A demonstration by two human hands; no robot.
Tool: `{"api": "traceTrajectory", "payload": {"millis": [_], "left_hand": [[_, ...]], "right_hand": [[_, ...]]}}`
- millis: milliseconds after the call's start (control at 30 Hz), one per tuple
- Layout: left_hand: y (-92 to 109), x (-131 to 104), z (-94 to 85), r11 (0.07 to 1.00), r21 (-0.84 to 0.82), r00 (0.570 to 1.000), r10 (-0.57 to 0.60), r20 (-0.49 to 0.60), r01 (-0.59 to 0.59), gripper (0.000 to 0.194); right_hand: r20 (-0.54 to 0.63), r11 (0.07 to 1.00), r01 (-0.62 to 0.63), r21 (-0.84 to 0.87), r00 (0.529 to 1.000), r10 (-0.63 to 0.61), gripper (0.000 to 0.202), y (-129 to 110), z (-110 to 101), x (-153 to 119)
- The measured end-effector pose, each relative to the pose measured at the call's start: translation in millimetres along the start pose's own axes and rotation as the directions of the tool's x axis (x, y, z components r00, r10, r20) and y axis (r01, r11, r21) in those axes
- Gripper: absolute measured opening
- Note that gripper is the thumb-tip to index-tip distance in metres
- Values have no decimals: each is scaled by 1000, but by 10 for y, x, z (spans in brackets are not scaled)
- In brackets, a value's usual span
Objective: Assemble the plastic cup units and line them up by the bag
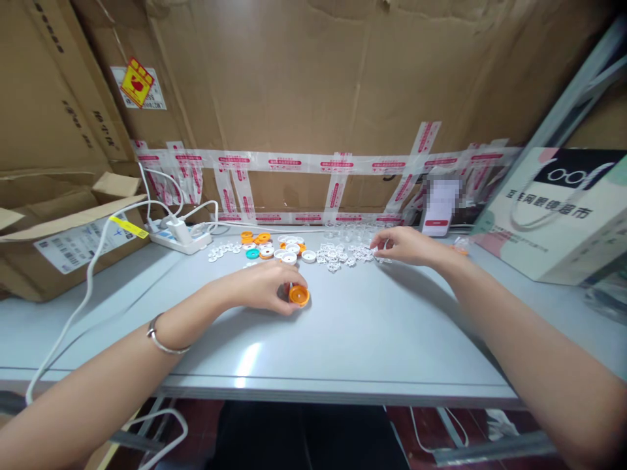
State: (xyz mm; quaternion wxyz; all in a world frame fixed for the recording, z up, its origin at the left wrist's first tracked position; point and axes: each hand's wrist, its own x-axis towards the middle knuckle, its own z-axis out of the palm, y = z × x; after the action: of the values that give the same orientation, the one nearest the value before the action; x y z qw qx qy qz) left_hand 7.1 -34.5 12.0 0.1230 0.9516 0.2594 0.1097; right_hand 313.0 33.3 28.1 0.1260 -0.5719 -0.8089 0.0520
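Between the thumb and fingers of my left hand (264, 287) is an orange round plastic cap (299, 296), tilted with its hollow side showing, low over the table. My right hand (401, 247) reaches to the right end of a pile of small white plastic pieces (337, 255). Its thumb and forefinger are bent together there; what they pinch, if anything, is too small to make out. Left of that pile lie white round caps (308, 256), orange caps (263, 237) and a teal cap (252, 253). Small white discs (224, 250) are scattered farther left.
Clear plastic cups (353, 231) stand behind the white pieces. A phone (437, 205) leans at the back. A power strip (180, 238) with cables and an open cardboard box (68, 235) are at left, a paper bag (548, 215) at right. A large taped carton (313, 85) walls the back.
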Motion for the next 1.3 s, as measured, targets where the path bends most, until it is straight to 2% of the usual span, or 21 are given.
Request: {"api": "traceTrajectory", "payload": {"millis": [67, 133, 267, 400, 567, 633, 767, 867, 900, 967, 1000, 1033, 1067, 1100, 1133, 1200, 1300], "left_hand": [[3, -5, -9, 1000, -11, 1000, -8, 12, 8, 21], [-1, -8, -13, 999, -24, 1000, -24, 12, 25, 32], [-10, -10, -24, 996, -63, 998, -65, -24, 64, 55], [-4, -15, -42, 994, -84, 990, -83, -115, 74, 52], [-26, -8, -38, 999, -41, 978, -25, -208, 17, 41], [-33, -2, -37, 1000, -28, 973, -6, -232, 0, 38], [-9, -7, -50, 1000, -18, 956, 8, -292, -13, 33], [7, -10, -64, 1000, -4, 937, 17, -350, -19, 29], [7, -5, -70, 1000, 4, 930, 22, -367, -22, 28], [6, 20, -85, 999, 30, 916, 43, -400, -34, 28], [10, 39, -95, 998, 47, 905, 56, -423, -40, 28], [20, 60, -107, 997, 60, 891, 68, -450, -45, 29], [37, 81, -119, 996, 67, 872, 78, -482, -52, 31], [60, 100, -130, 996, 65, 851, 87, -518, -63, 34], [88, 114, -139, 995, 56, 828, 97, -552, -79, 37], [148, 125, -145, 991, 38, 785, 125, -607, -129, 40], [198, 106, -122, 975, 56, 724, 199, -661, -217, 31]], "right_hand": [[53, 991, 68, -112, 997, -62, 20, 90, 55, 26], [74, 980, 118, -159, 991, -107, 19, 101, 139, 42], [50, 974, 126, -186, 992, -118, 13, 53, 217, 58], [15, 971, 128, -200, 992, -128, 14, 43, 176, 58], [6, 975, 109, -195, 994, -110, 21, 55, 219, 51], [-6, 978, 95, -184, 995, -97, 18, 48, 250, 48], [-62, 991, 76, -113, 995, -83, 12, 10, 243, 41], [-111, 998, 59, -23, 992, -61, 16, -74, 184, 19], [-121, 998, 50, 28, 992, -46, 20, -125, 164, 4], [-115, 961, 31, 276, 993, 1, 26, -276, 137, -44], [-84, 865, 16, 502, 996, 31, 26, -375, 133, -77], [-32, 685, -10, 728, 998, 48, 25, -486, 136, -115], [36, 464, -49, 884, 999, 38, 23, -604, 145, -156], [104, 267, -103, 958, 995, 11, 21, -725, 160, -201], [158, 118, -153, 981, 987, -34, 18, -841, 179, -247], [216, -86, -228, 970, 968, -128, 13, -1039, 221, -335], [252, -229, -304, 925, 939, -233, 12, -1222, 279, -440]]}}
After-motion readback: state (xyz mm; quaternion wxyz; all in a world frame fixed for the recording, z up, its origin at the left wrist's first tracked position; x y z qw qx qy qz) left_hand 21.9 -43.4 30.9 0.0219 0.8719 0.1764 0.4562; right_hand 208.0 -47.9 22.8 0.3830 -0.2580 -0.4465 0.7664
